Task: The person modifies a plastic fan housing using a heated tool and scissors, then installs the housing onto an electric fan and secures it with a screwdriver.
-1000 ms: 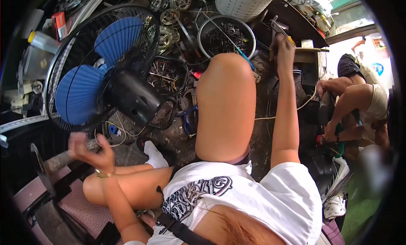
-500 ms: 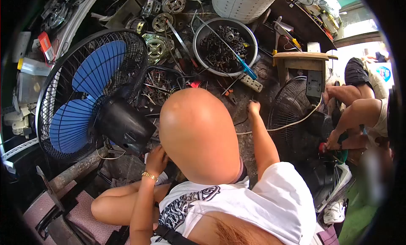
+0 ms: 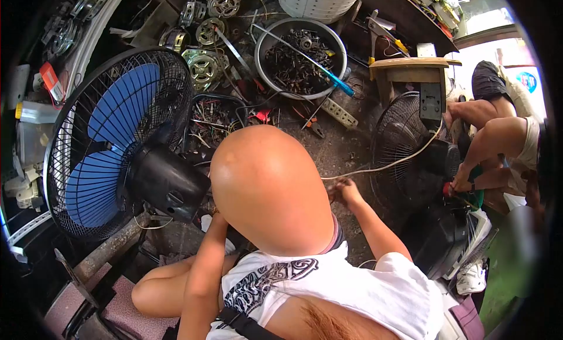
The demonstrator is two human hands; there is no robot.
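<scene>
My right hand [image 3: 346,192] is low over the floor, just right of my raised knee, its fingers curled near a pale cable [image 3: 390,166]; whatever it may hold is too small to name. My left hand is hidden behind the knee, with only the forearm showing beside the fan motor [image 3: 167,179]. That fan, with blue blades [image 3: 126,117] behind a black wire guard, leans at the left. Ahead of the knee lie pliers [image 3: 315,128], a white power strip [image 3: 339,113] and a metal basin [image 3: 262,64] of small dark parts, with a blue-handled screwdriver [image 3: 340,85] across it.
A small wooden stool [image 3: 404,63] stands right of the basin, near a second fan guard [image 3: 399,140]. At the far right a co-worker's arm [image 3: 498,140] reaches down to a red and green object. Scrap parts [image 3: 211,120] and round metal frames [image 3: 202,70] lie beyond the blue fan.
My right hand first left the tool by the stool, then came back toward my knee. My left hand dropped from the open air to behind the knee. The blue blades now look still.
</scene>
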